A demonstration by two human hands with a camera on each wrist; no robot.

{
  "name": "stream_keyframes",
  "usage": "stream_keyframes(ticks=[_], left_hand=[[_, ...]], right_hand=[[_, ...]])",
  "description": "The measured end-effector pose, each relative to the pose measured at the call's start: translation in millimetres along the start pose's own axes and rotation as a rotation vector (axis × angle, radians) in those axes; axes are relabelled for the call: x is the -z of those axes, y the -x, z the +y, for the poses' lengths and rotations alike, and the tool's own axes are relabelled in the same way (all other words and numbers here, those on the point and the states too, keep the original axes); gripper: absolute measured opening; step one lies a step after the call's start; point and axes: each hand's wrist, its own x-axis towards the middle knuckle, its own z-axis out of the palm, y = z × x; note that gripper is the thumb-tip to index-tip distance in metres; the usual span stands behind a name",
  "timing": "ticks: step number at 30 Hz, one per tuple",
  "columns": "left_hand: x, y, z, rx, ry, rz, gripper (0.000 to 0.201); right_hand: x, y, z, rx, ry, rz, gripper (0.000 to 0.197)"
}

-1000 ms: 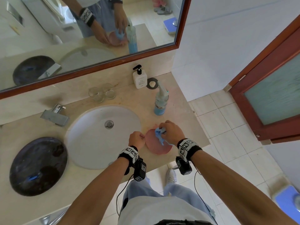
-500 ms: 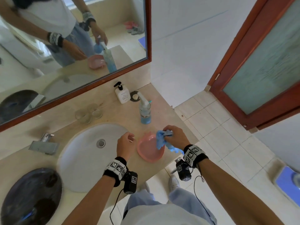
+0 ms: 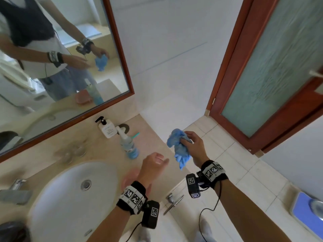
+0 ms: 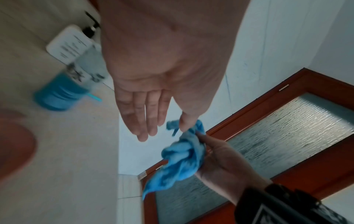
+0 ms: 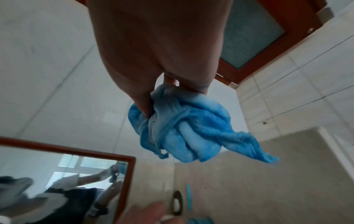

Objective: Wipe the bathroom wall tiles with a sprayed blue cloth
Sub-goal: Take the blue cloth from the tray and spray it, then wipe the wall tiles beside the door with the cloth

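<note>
r hand [image 3: 193, 145] bunches fluffy blue cloth [image 3: 178, 147] in its grip, off the worktop [image 3: 97, 145] – l hand [image 3: 153, 163] loose, empty; pink dish under it prob. round, blurred.

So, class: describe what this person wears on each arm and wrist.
Both forearms are bare, no sleeves. The left hand and right hand each have a black wristband with white square-code tags. A small black tagged camera box hangs under each wrist, trailing a thin black cable.

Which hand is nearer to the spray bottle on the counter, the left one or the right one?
Left. The left hand hovers open just right of the spray bottle; the right hand grips the blue cloth farther right, past the counter edge.
</note>
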Motion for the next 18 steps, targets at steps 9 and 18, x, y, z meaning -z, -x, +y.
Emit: stream_keyframes(ticks=[9, 18], left_hand=[[-101.0, -21.6, 156.6, 0.115, 0.785, -0.137, 0.038], [-89.9, -87.0, 294.2, -0.040, 1.232, -0.122, 0.039]], right_hand=[[121.2, -68.4, -126.4, 0.112, -0.414, -0.250, 0.029], [183.3, -146.4, -231.8, 0.182, -0.432, -0.343, 0.032]])
